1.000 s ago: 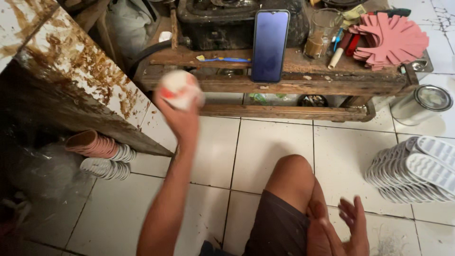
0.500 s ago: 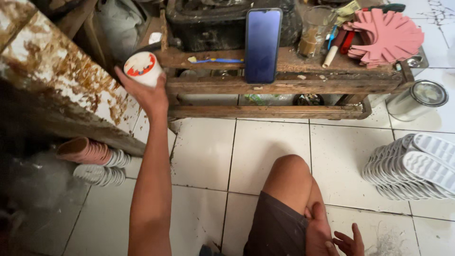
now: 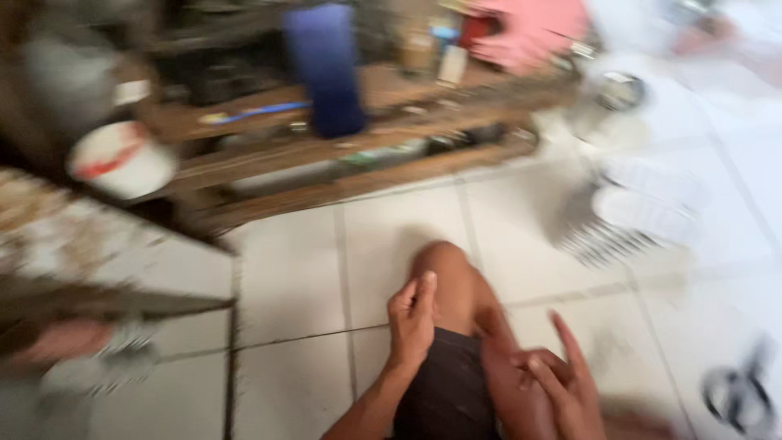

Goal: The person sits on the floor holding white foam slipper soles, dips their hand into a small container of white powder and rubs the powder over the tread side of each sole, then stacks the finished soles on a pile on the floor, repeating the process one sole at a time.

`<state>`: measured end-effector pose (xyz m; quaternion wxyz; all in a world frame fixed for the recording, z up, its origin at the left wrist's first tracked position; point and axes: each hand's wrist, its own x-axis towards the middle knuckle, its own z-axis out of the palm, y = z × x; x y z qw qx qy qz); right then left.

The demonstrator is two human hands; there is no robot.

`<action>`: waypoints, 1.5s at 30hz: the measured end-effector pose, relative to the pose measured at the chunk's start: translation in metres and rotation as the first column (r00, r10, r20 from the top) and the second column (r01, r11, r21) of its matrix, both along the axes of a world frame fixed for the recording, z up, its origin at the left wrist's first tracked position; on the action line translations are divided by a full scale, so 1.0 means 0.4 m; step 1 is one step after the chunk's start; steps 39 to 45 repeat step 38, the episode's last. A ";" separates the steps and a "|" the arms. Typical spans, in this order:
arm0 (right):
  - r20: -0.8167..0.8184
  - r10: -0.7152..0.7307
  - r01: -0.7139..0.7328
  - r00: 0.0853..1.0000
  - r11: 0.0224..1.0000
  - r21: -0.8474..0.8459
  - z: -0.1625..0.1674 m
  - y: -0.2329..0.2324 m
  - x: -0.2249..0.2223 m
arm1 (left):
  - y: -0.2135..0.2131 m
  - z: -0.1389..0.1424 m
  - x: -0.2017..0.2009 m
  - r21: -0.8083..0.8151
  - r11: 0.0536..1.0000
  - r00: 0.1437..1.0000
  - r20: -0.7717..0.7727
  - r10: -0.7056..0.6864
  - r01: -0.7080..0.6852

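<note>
While the frame smears badly, my left hand [image 3: 412,314] rests on my bent knee [image 3: 444,273], fingers loosely curled, holding nothing. My right hand [image 3: 562,379] sits at 5 o'clock by my thigh, fingers spread, empty. White cup with red print [image 3: 122,160] stands at 10 o'clock, apparently on the stained ledge [image 3: 98,244], well apart from both hands. Blue phone [image 3: 324,69] leans on the wooden bench [image 3: 326,155] at 12. Stacked white lids [image 3: 635,216] lie at 2.

Two hands: left hand [image 3: 413,314], right hand [image 3: 562,375]. One white cup [image 3: 122,160], one blue phone [image 3: 324,65], one metal tin [image 3: 617,94], one stack of white lids [image 3: 639,216]. Blur hides the rest.
</note>
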<state>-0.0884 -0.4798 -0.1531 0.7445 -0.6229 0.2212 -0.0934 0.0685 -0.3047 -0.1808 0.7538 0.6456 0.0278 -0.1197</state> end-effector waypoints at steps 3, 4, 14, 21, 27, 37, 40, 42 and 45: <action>0.270 0.039 -0.163 0.962 0.876 0.454 0.076 -0.033 -0.058 | -0.132 0.033 -0.089 -0.255 0.943 0.967 -0.076 -0.242 0.216; 0.362 0.011 -0.231 0.932 0.787 0.573 0.101 -0.043 -0.087 | -0.161 0.043 -0.117 -0.267 0.916 0.946 -0.039 -0.322 0.300; 0.527 -0.209 -0.340 0.824 0.562 0.754 0.170 -0.076 -0.233 | -0.310 0.032 -0.214 -0.234 0.848 0.833 -0.191 -0.520 0.475; 0.288 -0.257 -0.023 0.923 0.708 0.706 0.140 -0.103 -0.194 | -0.343 0.036 -0.226 -0.382 0.793 0.791 -0.210 -0.574 0.474; 0.160 -0.180 0.049 0.971 0.796 0.603 0.120 -0.109 -0.100 | -0.314 0.042 -0.150 -0.374 0.840 0.861 -0.172 -0.479 0.393; 0.103 0.054 -0.102 0.993 0.833 0.544 0.072 -0.028 0.071 | -0.030 0.064 -0.074 -0.091 0.968 0.966 -0.095 -0.242 0.233; 0.125 0.067 -0.123 0.990 0.851 0.511 0.066 -0.023 0.086 | 0.006 0.068 -0.070 0.021 0.968 0.965 -0.083 -0.248 0.251; 0.125 0.067 -0.123 0.990 0.851 0.511 0.066 -0.023 0.086 | 0.006 0.068 -0.070 0.021 0.968 0.965 -0.083 -0.248 0.251; 0.125 0.067 -0.123 0.990 0.851 0.511 0.066 -0.023 0.086 | 0.006 0.068 -0.070 0.021 0.968 0.965 -0.083 -0.248 0.251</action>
